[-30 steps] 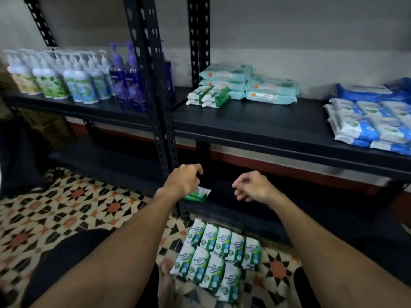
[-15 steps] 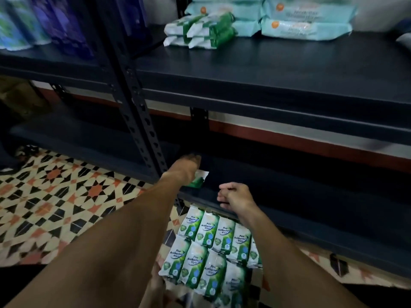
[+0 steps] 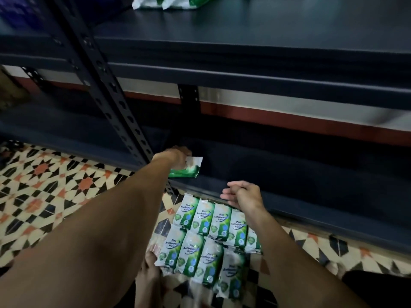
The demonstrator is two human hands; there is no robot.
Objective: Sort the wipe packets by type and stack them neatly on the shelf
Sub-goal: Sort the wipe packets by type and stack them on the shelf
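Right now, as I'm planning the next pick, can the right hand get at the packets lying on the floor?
Probably yes: the right hand hovers, holding nothing, just over the floor packets, and nothing lies between them.

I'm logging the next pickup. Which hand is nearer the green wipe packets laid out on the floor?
Right. The right hand hangs open just above the floor packets; the left hand is farther off at the bottom shelf, holding a single packet.

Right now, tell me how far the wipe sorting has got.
Done: green packets lie on the upper shelf. In hand: the left hand has one green packet in its grip at the lower shelf; the right hand holds nothing. Left: two rows of packets on the floor tiles.
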